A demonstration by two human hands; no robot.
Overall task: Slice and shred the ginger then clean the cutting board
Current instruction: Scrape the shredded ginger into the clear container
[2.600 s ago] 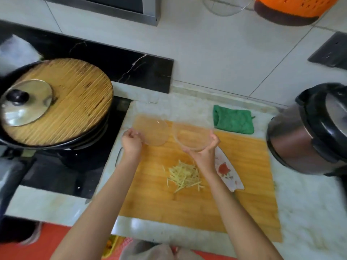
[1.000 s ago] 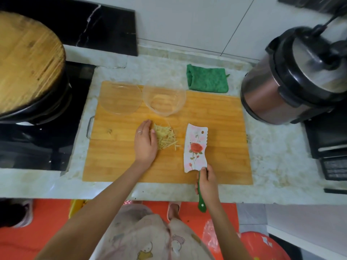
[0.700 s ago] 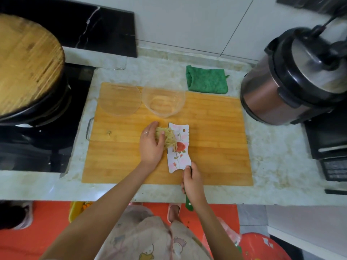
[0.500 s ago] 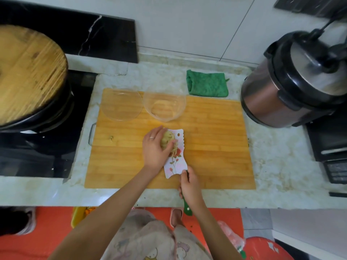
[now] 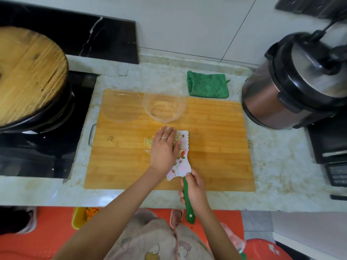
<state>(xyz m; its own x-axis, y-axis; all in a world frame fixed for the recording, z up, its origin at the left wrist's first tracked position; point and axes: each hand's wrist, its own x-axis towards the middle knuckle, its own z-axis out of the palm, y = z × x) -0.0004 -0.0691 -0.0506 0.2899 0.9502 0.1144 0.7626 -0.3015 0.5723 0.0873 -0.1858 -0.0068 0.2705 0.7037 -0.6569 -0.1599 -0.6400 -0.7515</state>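
the ginger shreds are thin, pale yellow strips heaped on the flat white flowered blade of the knife, near the middle of the bamboo cutting board. the left hand lies flat over them, fingers straight, pressing the pile. a few stray pieces sit just left of that hand. the right hand grasps the knife's green handle at the board's near edge.

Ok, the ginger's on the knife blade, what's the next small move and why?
Probably lift the knife toward the nearer clear bowl: the left hand presses the ginger shreds onto the blade, the right hand grips the handle. A few strays lie on the cutting board.
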